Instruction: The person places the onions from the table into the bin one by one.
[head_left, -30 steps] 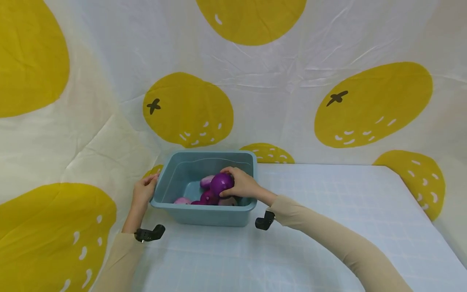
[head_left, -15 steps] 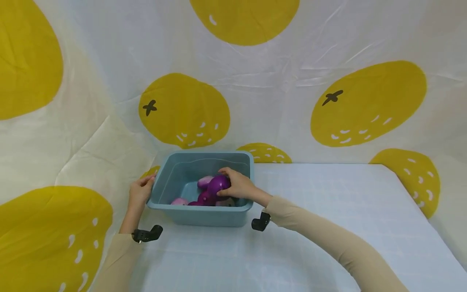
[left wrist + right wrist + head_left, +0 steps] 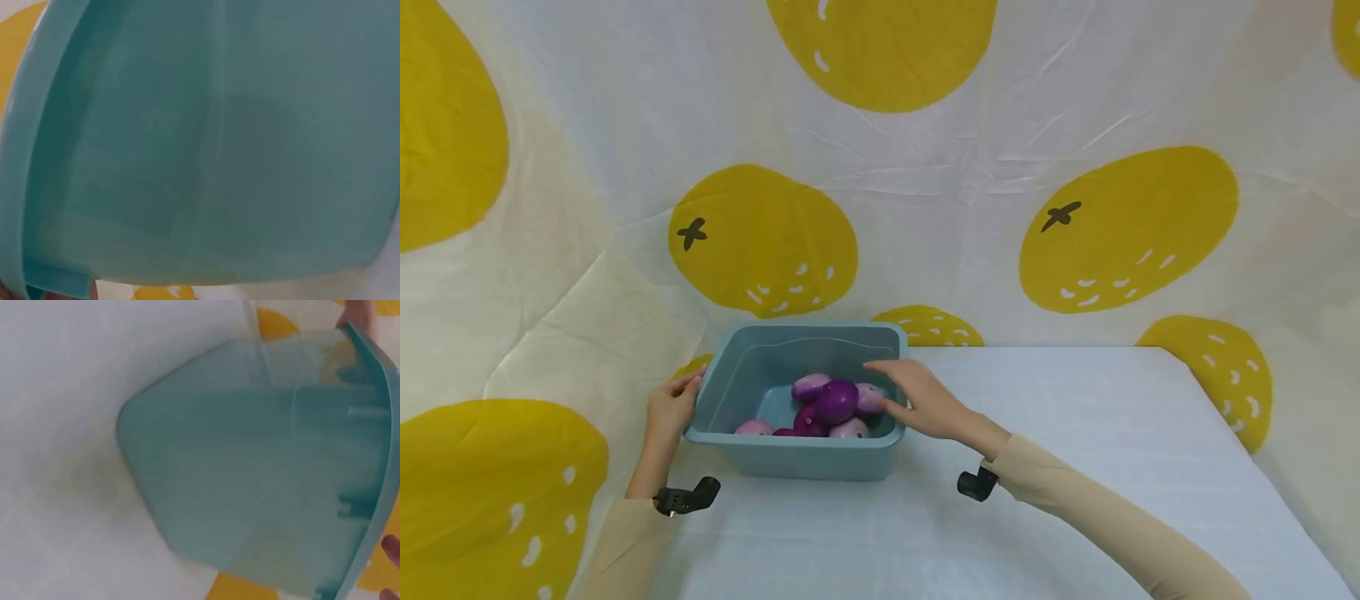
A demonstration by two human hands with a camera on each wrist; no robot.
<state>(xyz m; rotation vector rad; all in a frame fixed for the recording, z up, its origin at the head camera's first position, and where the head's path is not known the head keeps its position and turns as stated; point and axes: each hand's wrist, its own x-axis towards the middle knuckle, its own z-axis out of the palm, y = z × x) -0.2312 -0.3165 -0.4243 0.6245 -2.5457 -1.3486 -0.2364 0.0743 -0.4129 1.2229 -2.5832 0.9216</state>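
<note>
A blue-grey plastic tub (image 3: 805, 457) stands on the table, its inside facing up. Several glossy rounded pieces are heaped in its right half: a dark purple egg-shaped piece (image 3: 837, 402) lies on top, with a pale lilac piece (image 3: 870, 399) beside it. My left hand (image 3: 670, 412) grips the tub's left rim between thumb and fingers; in the left wrist view the tub's wall (image 3: 200, 156) nearly fills the frame. Over the right rim my right hand (image 3: 928, 400) is spread, thumb and fingers apart with nothing between them. Only its fingertips (image 3: 392, 548) show in the right wrist view.
A pale checked cloth (image 3: 1045, 500) covers the table. Close behind the tub hangs a white curtain (image 3: 925, 250) with big yellow fruit prints, which also runs along the left side. Black wrist cameras (image 3: 688, 497) are strapped to both forearms.
My right hand has let go of the dark purple egg-shaped piece, leaving it on the heap, and drawn back right to the rim. The left hand keeps its grip. The head view has shifted slightly.
</note>
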